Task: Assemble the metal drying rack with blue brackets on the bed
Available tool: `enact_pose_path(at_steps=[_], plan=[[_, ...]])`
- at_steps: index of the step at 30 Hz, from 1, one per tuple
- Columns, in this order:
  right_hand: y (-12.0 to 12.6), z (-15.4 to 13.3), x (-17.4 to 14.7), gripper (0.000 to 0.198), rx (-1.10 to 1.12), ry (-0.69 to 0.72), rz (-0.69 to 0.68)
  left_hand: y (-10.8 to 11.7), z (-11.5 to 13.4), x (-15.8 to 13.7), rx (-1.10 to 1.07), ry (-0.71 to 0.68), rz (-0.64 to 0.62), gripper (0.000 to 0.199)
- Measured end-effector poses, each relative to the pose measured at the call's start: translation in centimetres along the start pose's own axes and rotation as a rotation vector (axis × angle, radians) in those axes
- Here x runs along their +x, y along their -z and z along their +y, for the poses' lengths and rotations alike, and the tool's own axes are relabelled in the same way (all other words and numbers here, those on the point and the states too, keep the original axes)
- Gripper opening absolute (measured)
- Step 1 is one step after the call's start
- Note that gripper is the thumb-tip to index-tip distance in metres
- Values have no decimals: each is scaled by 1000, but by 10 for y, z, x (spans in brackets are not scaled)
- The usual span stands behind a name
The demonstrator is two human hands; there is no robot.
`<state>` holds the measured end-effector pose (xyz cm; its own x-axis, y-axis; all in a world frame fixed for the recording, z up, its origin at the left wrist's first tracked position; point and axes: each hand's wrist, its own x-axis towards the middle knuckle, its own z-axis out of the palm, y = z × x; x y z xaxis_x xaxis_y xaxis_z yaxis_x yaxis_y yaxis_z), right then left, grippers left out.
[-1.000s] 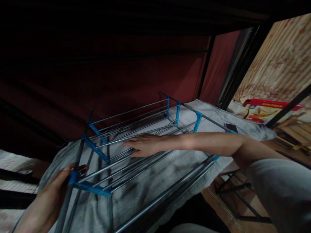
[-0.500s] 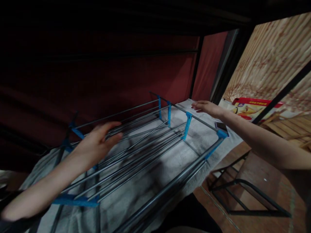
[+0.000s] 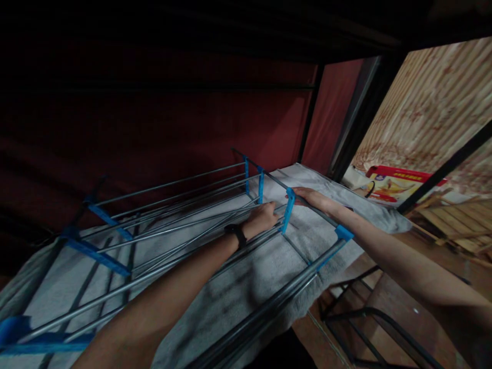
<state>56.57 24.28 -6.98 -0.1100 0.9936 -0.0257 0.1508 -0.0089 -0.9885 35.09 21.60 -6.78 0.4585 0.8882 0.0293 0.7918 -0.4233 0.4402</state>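
Observation:
A rack of thin metal rods (image 3: 169,180) with blue plastic brackets (image 3: 102,254) lies on a pale cloth (image 3: 230,312). My left hand (image 3: 262,220), a black band on its wrist, reaches across the rods with its fingers curled round one near the right-hand end. Close by, my right hand (image 3: 307,196) grips the top of an upright blue bracket (image 3: 288,211) where it meets the dark end bar (image 3: 277,180). Some fingertips of both hands are hidden. Several rods cross at a slant in the middle of the rack.
A dark red panel (image 3: 215,128) rises behind the rack, and a dark post (image 3: 361,113) stands to the right. Beyond it lie a red and yellow box (image 3: 400,182) and wooden slats (image 3: 457,220). A black metal frame (image 3: 369,312) stands on the tiled floor at lower right.
My left hand has moved right across the rack and closed on a rod. My right hand has come down onto the bracket. The rack's left end has spread further left and nearer.

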Motion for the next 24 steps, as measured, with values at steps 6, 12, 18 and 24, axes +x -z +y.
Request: enact_pose_path(at_steps=[6,12,18,24], plan=[[-4,0,2,14,77,-84,-47,-21,-3,21,-59,-19,38,33],[-15,-1,1,16,13,-86,-60,-1,3,12,-169,15,113,35],[-18,3,1,27,-27,-24,-69,8,13,4,-208,-31,106,36],[-21,-3,-2,35,-79,-17,-72,10,10,0,-203,20,50,41]])
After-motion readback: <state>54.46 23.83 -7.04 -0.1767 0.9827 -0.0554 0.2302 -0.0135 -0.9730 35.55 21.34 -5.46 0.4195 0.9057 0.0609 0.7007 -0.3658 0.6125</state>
